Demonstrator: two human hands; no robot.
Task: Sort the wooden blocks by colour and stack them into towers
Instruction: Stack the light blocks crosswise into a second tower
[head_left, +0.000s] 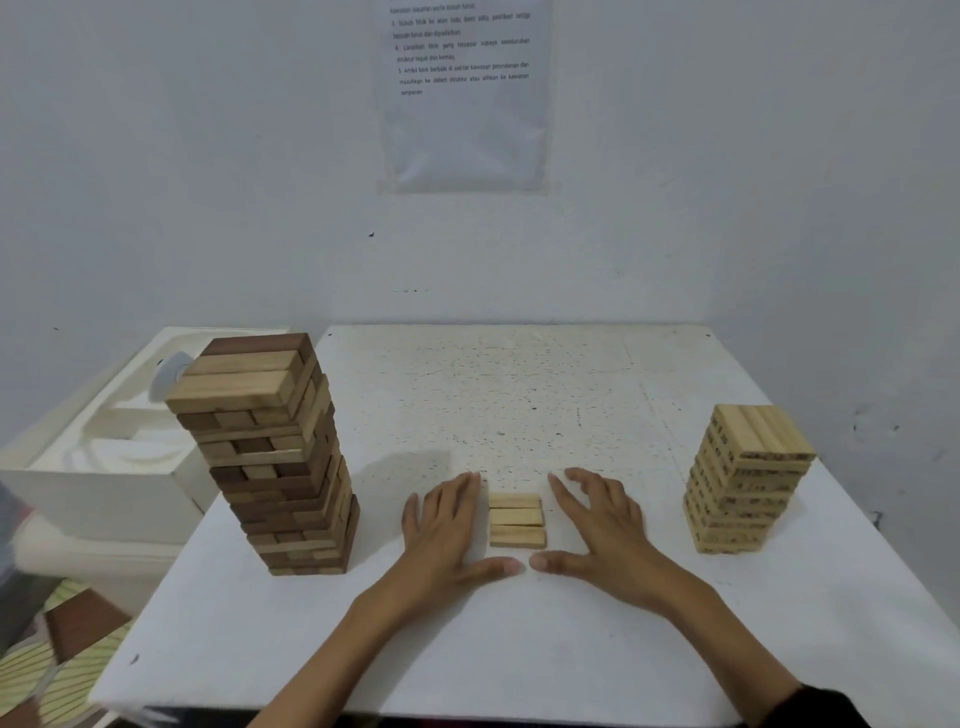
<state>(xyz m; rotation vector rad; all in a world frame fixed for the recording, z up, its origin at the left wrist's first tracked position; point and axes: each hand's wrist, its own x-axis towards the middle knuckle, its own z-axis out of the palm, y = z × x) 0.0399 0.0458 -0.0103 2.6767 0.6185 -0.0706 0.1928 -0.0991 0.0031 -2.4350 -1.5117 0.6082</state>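
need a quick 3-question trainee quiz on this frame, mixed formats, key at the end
1. True or false: the left hand grips a block.
2. Which tower mixes dark and pale wood? A) the tall tower on the left B) the short tower on the right C) both
3. How many loose blocks lie on the table between the left hand and the right hand?
Key: 1 false, it lies open. 2 A. 3 three.
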